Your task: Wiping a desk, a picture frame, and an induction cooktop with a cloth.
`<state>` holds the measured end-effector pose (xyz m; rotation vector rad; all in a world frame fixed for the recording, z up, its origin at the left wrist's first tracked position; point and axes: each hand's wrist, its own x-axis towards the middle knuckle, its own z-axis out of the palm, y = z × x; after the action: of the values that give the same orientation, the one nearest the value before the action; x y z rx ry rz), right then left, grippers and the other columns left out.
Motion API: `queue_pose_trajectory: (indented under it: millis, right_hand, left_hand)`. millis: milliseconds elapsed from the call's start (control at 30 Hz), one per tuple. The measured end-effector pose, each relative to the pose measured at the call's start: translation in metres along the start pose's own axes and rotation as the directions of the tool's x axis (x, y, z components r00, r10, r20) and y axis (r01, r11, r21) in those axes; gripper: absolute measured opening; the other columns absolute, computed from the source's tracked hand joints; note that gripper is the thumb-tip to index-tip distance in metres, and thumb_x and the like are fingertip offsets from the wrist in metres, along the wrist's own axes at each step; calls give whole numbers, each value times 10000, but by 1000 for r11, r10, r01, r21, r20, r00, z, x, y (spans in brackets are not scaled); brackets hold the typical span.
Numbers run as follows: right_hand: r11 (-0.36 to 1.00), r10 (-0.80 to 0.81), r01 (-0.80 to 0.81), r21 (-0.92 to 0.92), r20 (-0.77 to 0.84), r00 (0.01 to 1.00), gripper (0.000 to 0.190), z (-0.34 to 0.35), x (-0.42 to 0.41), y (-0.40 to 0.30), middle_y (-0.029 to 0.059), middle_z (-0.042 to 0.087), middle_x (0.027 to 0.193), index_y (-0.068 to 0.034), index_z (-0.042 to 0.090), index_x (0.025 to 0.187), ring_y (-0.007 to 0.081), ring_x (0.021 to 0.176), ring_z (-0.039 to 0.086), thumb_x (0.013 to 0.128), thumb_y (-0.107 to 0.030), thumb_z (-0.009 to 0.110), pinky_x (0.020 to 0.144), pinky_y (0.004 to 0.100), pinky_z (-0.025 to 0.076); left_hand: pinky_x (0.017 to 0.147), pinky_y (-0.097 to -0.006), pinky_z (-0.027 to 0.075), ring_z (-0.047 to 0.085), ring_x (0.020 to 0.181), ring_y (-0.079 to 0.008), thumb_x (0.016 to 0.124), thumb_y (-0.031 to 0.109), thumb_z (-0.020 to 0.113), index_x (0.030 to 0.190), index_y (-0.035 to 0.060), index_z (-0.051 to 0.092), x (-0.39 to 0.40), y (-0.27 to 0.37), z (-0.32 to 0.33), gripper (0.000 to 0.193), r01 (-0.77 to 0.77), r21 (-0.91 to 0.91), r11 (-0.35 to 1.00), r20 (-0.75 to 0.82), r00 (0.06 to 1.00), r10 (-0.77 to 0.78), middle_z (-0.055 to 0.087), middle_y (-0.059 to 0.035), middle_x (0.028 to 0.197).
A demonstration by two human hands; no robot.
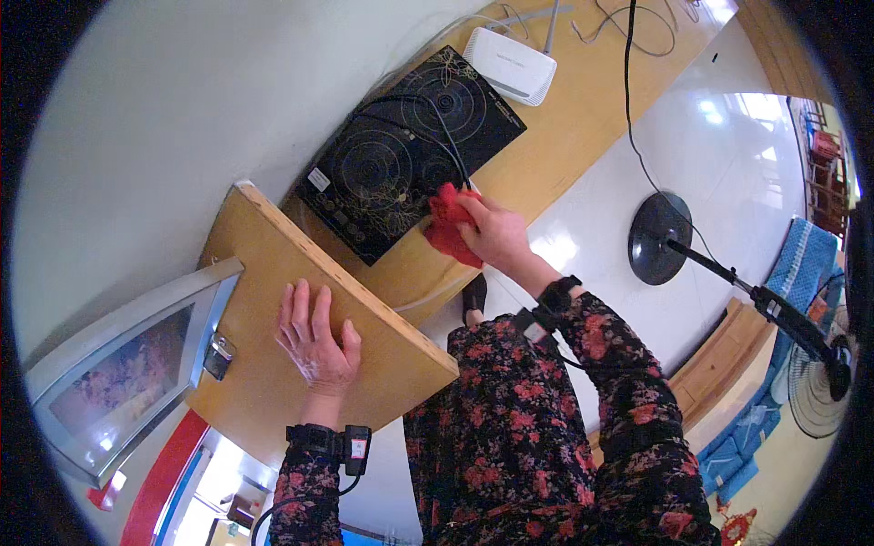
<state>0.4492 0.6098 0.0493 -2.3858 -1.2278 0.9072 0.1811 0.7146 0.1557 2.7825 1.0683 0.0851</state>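
My right hand [500,232] grips a crumpled red cloth [454,228] at the front edge of a black double-burner cooktop [372,160]. A black power cord [447,140] loops over the cooktop and runs down to the cloth; whether my fingers also hold it cannot be made out. The cooktop lies on a long wooden counter [567,130] against the wall. My left hand [317,341] rests palm down, fingers spread, on a higher wooden top [396,368]. Near its fingertips is a small shiny silver-and-dark object [220,355].
A white router [512,65] and loose cables [635,34] lie farther along the counter. A silver-framed glassy panel [136,368] stands left of my left hand. On the floor at right is a round black stand base [659,239]. Beyond it are a fan grille [816,389] and blue-cushioned wooden seating [724,355].
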Motion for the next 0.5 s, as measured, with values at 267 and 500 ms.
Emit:
queue_pose_trajectory:
  millis: [267,500]
  right_hand:
    - [890,-356,353,-288,41,933,348,18,35,10,108,543,943,-163,515,1133,317,816,608,788,-177,558,646,430,512]
    - [936,-295,286,-204,-12,956,362,19,23,-7,101,545,947,-171,520,1132,301,819,604,772,-172,561,641,416,509]
  left_hand:
    - [1044,-533,236,322,1288,-399,853,241,480,1279,49,425,2,1,2,471,-11,-17,1000,-22,1000,11,357,-181,1391]
    - [1040,-522,245,321,1293,-390,852,230,489,1290,63,422,0,-2,-1,474,3,-11,1000,-22,1000,-3,363,-172,1392]
